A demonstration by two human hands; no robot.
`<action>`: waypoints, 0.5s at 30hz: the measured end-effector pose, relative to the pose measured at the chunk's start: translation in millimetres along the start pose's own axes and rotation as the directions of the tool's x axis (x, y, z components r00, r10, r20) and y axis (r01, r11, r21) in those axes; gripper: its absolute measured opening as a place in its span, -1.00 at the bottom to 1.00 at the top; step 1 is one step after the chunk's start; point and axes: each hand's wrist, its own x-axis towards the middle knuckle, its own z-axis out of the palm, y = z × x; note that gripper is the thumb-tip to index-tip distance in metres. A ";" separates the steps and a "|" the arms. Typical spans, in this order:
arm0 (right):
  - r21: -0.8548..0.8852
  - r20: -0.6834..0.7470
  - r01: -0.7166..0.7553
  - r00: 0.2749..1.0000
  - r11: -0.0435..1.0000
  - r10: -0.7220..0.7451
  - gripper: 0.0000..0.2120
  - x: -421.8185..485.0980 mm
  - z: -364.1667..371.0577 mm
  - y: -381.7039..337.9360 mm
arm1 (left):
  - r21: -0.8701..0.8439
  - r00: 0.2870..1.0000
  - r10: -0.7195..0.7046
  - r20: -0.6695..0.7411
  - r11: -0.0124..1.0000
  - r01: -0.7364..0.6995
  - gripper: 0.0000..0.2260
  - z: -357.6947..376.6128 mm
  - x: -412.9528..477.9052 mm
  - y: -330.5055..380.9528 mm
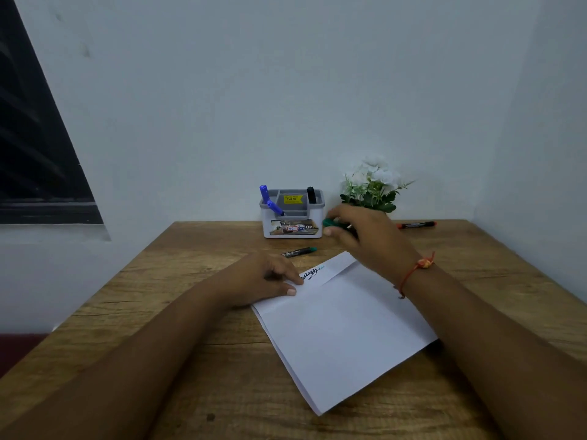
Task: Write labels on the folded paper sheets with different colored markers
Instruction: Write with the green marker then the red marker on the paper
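Note:
A stack of folded white paper sheets [343, 325] lies tilted on the wooden table [190, 312], with dark writing near its top edge. My left hand [263, 277] presses flat on the stack's upper left corner. My right hand [365, 236] hovers beyond the paper, close to the organiser, fingers closed on a green marker [328, 223]. Another green-tipped marker [300, 251] lies on the table just past the paper. A red marker [416, 224] lies at the back right.
A white and grey desk organiser [292, 217] stands against the wall, holding two blue markers [270, 201] and a black one [311, 195]. A white flower plant [371, 185] sits right of it. Walls close the back and right side.

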 end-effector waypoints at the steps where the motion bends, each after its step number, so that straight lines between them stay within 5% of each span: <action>1: 0.036 0.034 0.003 0.999 0.999 -0.004 -0.80 -0.7 4.2 -7.3 | -0.004 1.000 0.005 -0.006 1.000 -0.005 -0.76 0.3 -0.1 -0.2; 8: 0.089 0.277 -0.025 0.961 0.996 -0.001 -0.79 -11.7 34.4 -22.0 | -0.032 0.999 0.024 -0.040 0.999 -0.026 -0.81 0.6 -1.2 -1.4; 15: 0.073 0.327 -0.011 0.945 0.997 -0.014 -0.80 -10.6 41.9 -18.1 | -0.073 0.996 -0.037 -0.075 0.997 0.031 -0.90 0.4 -2.6 3.0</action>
